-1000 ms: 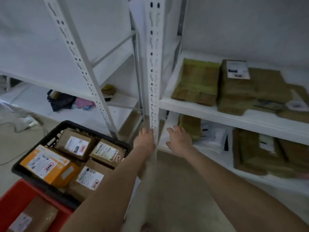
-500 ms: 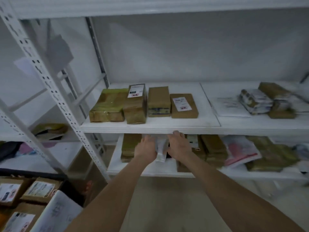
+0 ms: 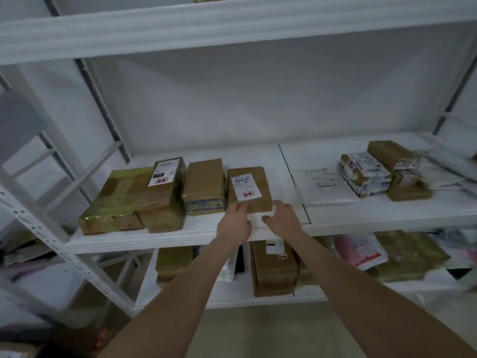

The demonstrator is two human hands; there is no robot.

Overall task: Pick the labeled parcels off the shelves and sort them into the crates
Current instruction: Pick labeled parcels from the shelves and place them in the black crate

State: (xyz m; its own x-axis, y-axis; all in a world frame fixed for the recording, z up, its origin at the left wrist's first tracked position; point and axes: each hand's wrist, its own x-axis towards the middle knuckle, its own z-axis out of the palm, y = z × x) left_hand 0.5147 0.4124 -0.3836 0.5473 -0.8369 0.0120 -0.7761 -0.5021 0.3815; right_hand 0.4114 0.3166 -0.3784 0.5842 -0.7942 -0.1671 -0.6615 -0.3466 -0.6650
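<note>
- White metal shelving [image 3: 232, 29] is filling your view, with a pale wall behind it and a perforated upright [image 3: 38, 228] slanting down the left side.
- Farthest left on the middle shelf [image 3: 180, 239], a green-taped parcel [image 3: 111, 202] is lying flat, touching a long labeled parcel [image 3: 165, 192] on its right.
- Next, a plain brown parcel [image 3: 204, 187] is sitting just beside that one, its top bare.
- Right of it, the stamped parcel [image 3: 249, 188] is lying label up, with a red-ringed sticker showing near its front edge.
- Your left hand [image 3: 233, 223] is reaching to that parcel's near left corner, fingers bending onto its front edge; you cannot tell whether they are gripping.
- Between your hands a small white piece [image 3: 255, 218] is showing at the shelf's front; what it is stays unclear.
- Your right hand [image 3: 282, 219] is coming in at the parcel's near right corner, fingers curling inward; whether it is holding anything cannot be told.
- Further right, past the shelf seam, a white mailer [image 3: 325, 187] is lying flat, then a printed-wrap parcel [image 3: 365, 174] is leaning against stacked brown parcels [image 3: 397, 161].
- Below, on the lower shelf [image 3: 258, 301], a brown bundle [image 3: 271, 270] is sitting under your forearms, and a pink-and-white mailer [image 3: 361, 251] is lying to its right.
</note>
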